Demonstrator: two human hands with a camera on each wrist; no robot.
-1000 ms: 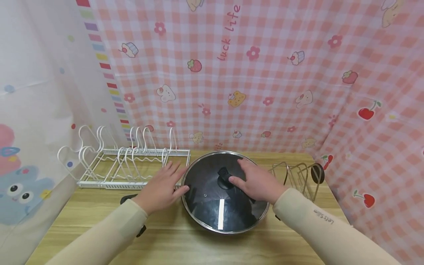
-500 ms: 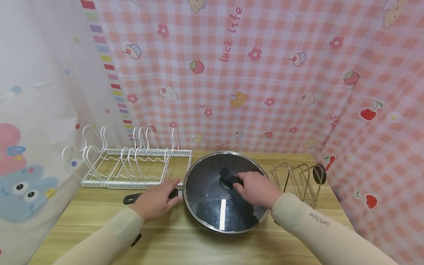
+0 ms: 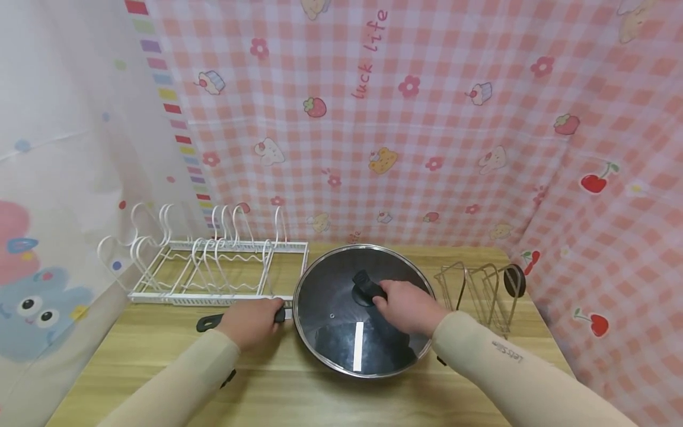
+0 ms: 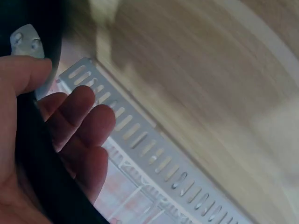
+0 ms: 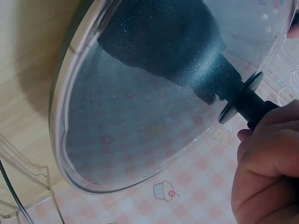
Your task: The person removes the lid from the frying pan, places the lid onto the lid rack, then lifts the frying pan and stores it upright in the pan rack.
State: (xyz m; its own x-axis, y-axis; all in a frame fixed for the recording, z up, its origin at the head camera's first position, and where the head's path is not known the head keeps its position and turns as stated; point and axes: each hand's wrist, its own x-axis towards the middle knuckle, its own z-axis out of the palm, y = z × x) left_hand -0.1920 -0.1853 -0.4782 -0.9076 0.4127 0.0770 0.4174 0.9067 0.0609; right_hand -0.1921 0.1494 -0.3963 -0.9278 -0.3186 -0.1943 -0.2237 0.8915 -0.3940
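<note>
A frying pan (image 4: 49, 18) stands mid-table under a dark glass lid (image 3: 331, 279) with a metal rim. My left hand (image 3: 251, 324) is around the pan's black handle (image 3: 210, 322), which points left; in the left wrist view its fingers curl about the handle (image 4: 46, 163). On top of the lid, my right hand (image 3: 409, 306) grips the black knob (image 3: 364, 281). The right wrist view has this hand (image 5: 271, 163) curled at the knob, above the glass. Most of the pan's body is hidden by the lid.
A white wire rack (image 3: 213, 298) with several upright loops stands at the back left, close behind the pan handle. Right of the pan is a thin metal wire rack (image 3: 497, 284), with a black disc (image 3: 514, 280) at its right end. A checked cloth (image 3: 453, 136) hangs behind the table.
My left hand has come down from beside the lid and closed around the pan handle. My right hand's fingers have curled onto the knob. Pan and lid have hardly moved.
</note>
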